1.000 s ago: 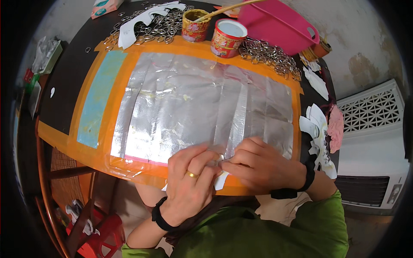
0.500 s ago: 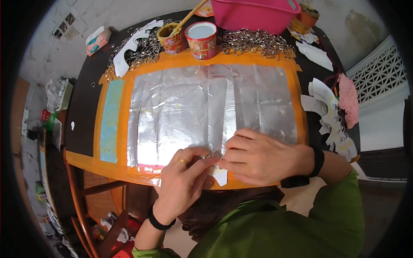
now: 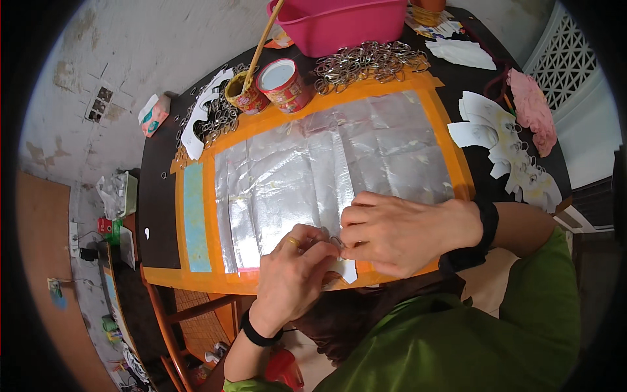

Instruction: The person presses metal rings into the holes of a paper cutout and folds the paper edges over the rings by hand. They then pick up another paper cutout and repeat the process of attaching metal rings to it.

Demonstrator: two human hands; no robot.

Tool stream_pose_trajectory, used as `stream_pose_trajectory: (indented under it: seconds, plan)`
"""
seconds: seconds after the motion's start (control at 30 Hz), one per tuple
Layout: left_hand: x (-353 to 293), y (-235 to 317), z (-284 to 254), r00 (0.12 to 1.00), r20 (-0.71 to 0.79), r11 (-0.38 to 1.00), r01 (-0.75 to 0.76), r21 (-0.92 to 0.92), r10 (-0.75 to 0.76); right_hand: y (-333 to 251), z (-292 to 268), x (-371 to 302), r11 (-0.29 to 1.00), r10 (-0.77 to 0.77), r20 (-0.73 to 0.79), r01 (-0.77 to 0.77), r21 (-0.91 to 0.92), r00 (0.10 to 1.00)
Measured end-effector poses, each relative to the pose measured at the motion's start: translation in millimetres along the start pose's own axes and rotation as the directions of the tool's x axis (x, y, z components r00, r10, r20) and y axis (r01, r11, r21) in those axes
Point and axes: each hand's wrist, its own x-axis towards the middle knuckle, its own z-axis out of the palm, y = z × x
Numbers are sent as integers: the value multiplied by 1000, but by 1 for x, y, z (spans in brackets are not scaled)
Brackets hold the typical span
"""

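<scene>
On the near part of a silvery sheet point(image 3: 287, 176), a long white paper strip point(image 3: 344, 171) runs toward me and passes beneath my fingers. Its pointed near end point(image 3: 347, 269) sticks out below them. A small metal ring point(image 3: 336, 242) shows between my two hands. My left hand point(image 3: 292, 277) pinches at the ring's left side, with fingertips partly hidden. From the right, my right hand point(image 3: 408, 232) has curled fingers and meets the ring with thumb and forefinger. What lies under its other fingers is hidden.
Beyond the orange-taped sheet stand a glue-stained pot point(image 3: 246, 93) with a stick, a red-rimmed tub point(image 3: 282, 85), a pink basin point(image 3: 346, 26) and a heap of metal rings point(image 3: 369, 64). White strips with rings point(image 3: 503, 144) and a pink cloth point(image 3: 532, 108) lie at right.
The head view has turned and tilted, so the table sits askew. Both hands stay together at the ring and paper strip, with only slight finger movement.
</scene>
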Motion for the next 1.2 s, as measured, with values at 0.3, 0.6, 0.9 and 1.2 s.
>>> stream_pose_trajectory:
  seconds: [0.3, 0.6, 0.9, 1.2]
  plan:
    - [-24, -11, 23, 974, -188, 985, -106, 134, 130, 3, 0, 1, 1000, -11, -31, 11, -8, 999]
    - [-29, 5, 29, 940, -237, 954, 189, -233, -244, -4, 1, 3, 993, -72, 28, 75, -92, 997]
    - [-24, 13, 40, 903, -282, 939, 268, -218, -323, -3, 8, 4, 996, -81, -1, 81, 33, 997]
    - [-18, 13, 40, 914, -286, 954, 246, -171, -287, 6, 9, 5, 988, -133, 7, 132, 74, 991]
